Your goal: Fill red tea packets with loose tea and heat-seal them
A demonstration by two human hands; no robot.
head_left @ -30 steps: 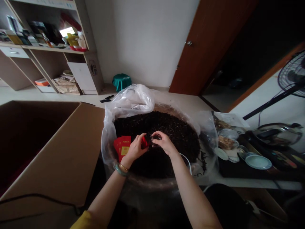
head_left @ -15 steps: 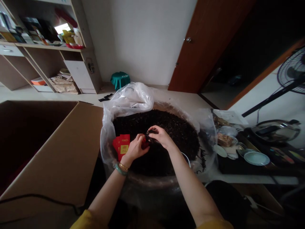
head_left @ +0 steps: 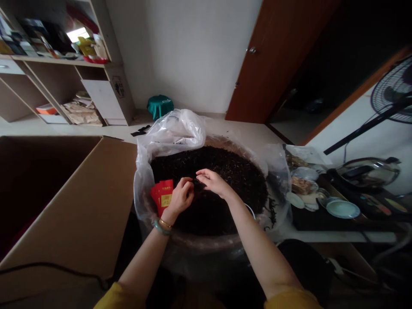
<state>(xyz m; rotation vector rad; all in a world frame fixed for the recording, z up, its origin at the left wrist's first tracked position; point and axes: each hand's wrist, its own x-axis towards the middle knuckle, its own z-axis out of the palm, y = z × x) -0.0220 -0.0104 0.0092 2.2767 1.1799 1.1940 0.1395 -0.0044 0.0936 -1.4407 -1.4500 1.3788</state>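
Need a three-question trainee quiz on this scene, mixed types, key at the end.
1. True or false: the red packets lie nearer the left hand than the right hand.

2. Multiple choice: on which of the person's arms is the green bangle? A) right; B) left; C) neither.

3. Fill the gap: in the view, the open cardboard box stands to the ____ of the plastic-lined container.

Key: 1. true; 2. B; 3. left.
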